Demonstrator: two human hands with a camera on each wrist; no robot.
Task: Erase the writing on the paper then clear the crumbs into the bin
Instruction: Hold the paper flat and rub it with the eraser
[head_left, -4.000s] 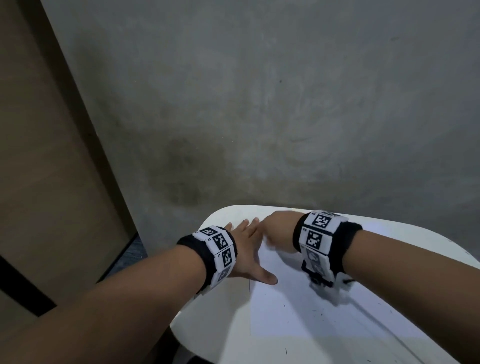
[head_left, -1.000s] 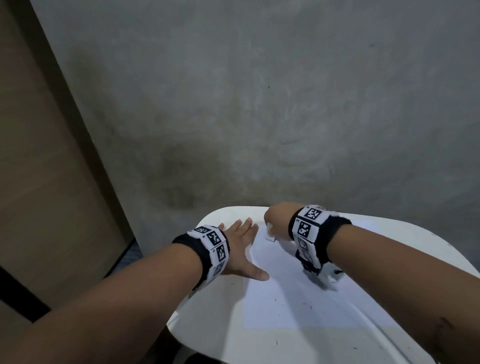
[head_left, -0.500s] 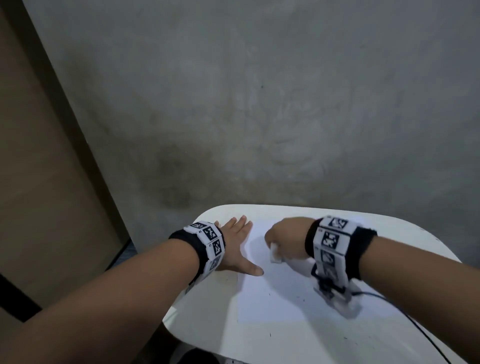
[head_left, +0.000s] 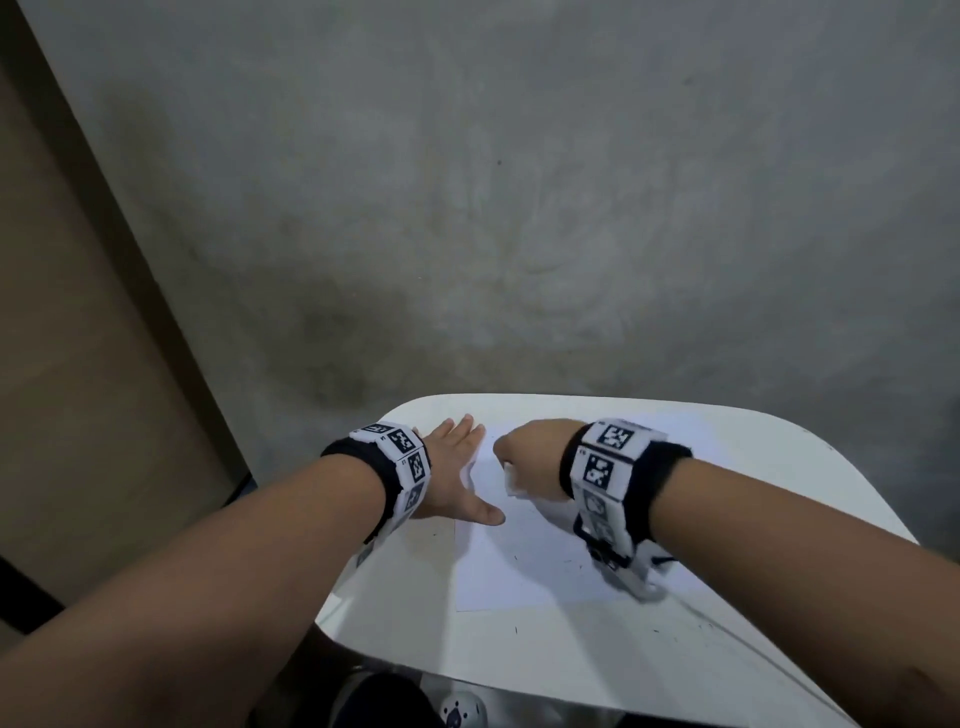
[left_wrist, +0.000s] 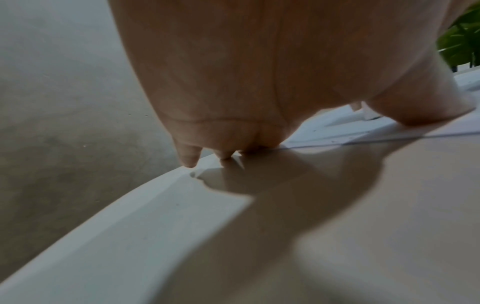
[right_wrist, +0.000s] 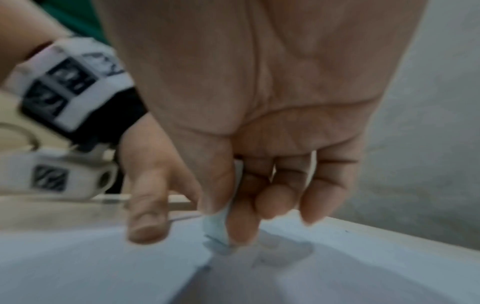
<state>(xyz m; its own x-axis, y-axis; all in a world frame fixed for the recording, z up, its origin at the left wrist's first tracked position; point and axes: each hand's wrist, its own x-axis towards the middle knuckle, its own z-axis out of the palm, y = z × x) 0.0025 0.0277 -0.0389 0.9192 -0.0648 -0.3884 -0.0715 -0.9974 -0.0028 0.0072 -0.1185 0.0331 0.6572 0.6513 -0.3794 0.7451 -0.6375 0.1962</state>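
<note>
A white sheet of paper (head_left: 524, 561) lies on the small white table (head_left: 597, 654). My left hand (head_left: 457, 478) lies flat with straight fingers on the paper's left edge, thumb on the sheet. My right hand (head_left: 524, 460) pinches a white eraser (head_left: 511, 483) between thumb and fingers and presses it to the sheet near its far left part. In the right wrist view the eraser (right_wrist: 221, 222) touches faint grey pencil marks (right_wrist: 272, 253) on the paper (right_wrist: 78, 267). Small dark crumbs (head_left: 571, 564) dot the sheet and table. No bin is in view.
A grey concrete wall (head_left: 519, 208) rises just behind the table. A brown panel (head_left: 78, 364) stands at the left. A thin cable (head_left: 753, 644) runs from my right wrist over the table's near right side. Green leaves (left_wrist: 462, 37) show at the left wrist view's right edge.
My right hand has rubbed the eraser back and forth over the far left of the sheet, now sitting a little further away than half a second ago. The left hand has stayed flat.
</note>
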